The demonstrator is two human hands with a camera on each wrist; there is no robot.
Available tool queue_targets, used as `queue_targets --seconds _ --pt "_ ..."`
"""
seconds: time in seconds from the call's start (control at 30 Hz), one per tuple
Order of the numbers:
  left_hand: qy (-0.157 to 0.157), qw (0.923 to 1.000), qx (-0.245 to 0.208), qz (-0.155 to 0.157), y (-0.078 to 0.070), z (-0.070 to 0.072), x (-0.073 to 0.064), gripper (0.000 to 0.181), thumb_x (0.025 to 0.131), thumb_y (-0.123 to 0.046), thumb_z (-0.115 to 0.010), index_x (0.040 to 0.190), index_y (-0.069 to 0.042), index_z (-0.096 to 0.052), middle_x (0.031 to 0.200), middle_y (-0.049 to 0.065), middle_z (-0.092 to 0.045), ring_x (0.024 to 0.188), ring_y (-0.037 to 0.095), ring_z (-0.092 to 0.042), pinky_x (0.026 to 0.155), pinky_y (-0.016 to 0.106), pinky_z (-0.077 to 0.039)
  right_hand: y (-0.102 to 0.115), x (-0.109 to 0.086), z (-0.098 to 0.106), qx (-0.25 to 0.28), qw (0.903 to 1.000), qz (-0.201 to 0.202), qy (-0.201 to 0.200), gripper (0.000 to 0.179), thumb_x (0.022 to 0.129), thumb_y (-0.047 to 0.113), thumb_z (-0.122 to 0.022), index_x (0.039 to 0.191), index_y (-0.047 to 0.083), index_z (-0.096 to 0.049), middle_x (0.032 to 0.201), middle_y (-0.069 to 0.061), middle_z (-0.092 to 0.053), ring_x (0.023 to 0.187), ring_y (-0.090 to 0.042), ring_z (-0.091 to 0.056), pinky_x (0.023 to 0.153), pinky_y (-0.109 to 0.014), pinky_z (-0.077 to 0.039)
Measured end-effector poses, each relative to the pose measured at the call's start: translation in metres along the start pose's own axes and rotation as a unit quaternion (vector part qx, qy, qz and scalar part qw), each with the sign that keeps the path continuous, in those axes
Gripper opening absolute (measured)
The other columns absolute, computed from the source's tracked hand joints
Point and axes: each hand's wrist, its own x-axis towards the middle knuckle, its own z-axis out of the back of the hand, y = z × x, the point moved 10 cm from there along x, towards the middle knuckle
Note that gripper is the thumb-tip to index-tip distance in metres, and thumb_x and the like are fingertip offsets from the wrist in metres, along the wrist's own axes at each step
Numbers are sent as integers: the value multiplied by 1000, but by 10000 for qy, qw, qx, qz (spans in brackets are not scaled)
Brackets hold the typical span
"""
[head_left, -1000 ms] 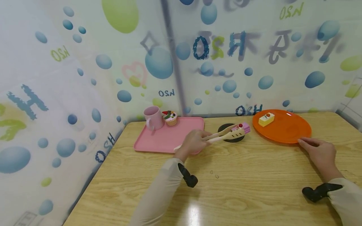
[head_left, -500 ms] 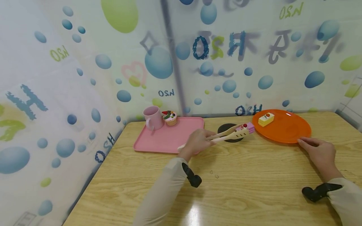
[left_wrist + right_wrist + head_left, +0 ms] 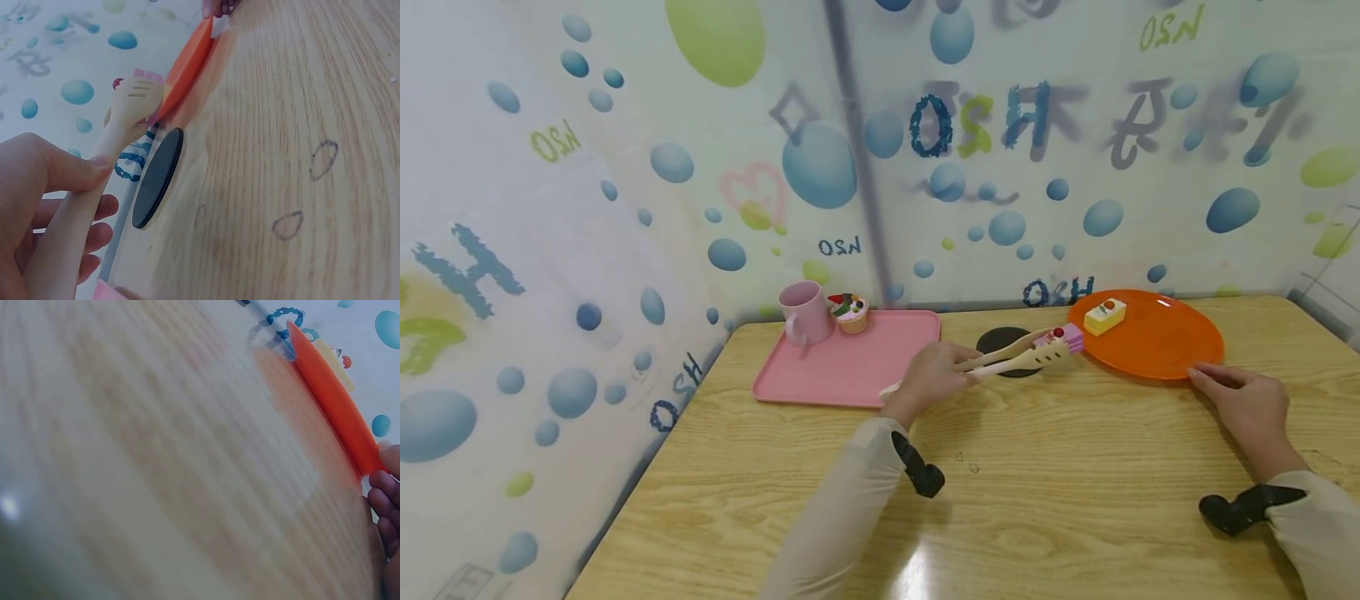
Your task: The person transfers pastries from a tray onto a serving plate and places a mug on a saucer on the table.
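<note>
My left hand [image 3: 934, 377] grips a pair of cream tongs [image 3: 1011, 360], its thumb along one arm of them in the left wrist view. Pinched in the tongs' tips is a pink toy cake slice [image 3: 1072, 337] with a red cherry on top, held at the left rim of an orange plate [image 3: 1172, 342]. On that plate sits a yellow toy cake slice [image 3: 1105, 317]. My right hand [image 3: 1251, 408] pinches the plate's near right rim between thumb and fingers, also visible in the right wrist view.
A pink tray [image 3: 842, 379] lies at the left, bearing a pink mug [image 3: 808, 312] and a toy cupcake [image 3: 852, 317]. Beneath the tongs is a black round coaster [image 3: 159, 178]. A patterned curtain [image 3: 1000, 208] stands behind the wooden table [image 3: 1037, 483].
My left hand has moved right, carrying the tongs and pink cake slice from over the coaster to the orange plate's left rim. My right hand stays at the plate's edge.
</note>
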Motion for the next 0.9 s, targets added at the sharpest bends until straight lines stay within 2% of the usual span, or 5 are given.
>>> queue_targets --seconds 0.07,0.13,0.27,0.33,0.9 --pt "10 10000 -80 39 -1 -1 1 32 82 -29 -67 114 -23 -67 101 -4 -66 75 8 -54 62 23 -41 0 0 0 14 10000 8 -13 62 85 41 -60 116 -12 -55 62 45 -36 103 -16 -51 97 -51 -27" --pt "19 9999 -135 51 -2 -2 2 32 83 -29 -67 115 -22 -67 102 -4 -66 74 8 -53 61 23 -40 0 0 0 29 10000 13 -14 62 85 41 -60 116 -13 -55 63 45 -37 102 -15 -50 97 -51 -27" --pt "28 9998 -174 -4 -5 -3 4 32 82 -27 -67 114 -23 -67 100 -5 -66 73 7 -52 60 22 -40 0 0 -1 42 10000 -6 15 62 86 41 -59 117 -12 -54 63 44 -36 113 -37 -43 98 -52 -26" --pt "21 9998 -169 -48 -7 -4 6 31 82 -26 -68 113 -23 -68 98 -5 -66 73 6 -52 60 21 -40 0 0 -1 15 10000 -18 10 62 86 41 -59 117 -12 -54 62 45 -35 114 -42 -40 98 -52 -27" --pt "90 9999 41 -83 -20 -11 17 34 83 -31 -67 116 -24 -66 92 -8 -67 72 6 -55 57 21 -40 0 0 -1 67 10000 -12 50 63 86 42 -59 116 -14 -54 61 44 -34 114 -48 -38 98 -55 -25"
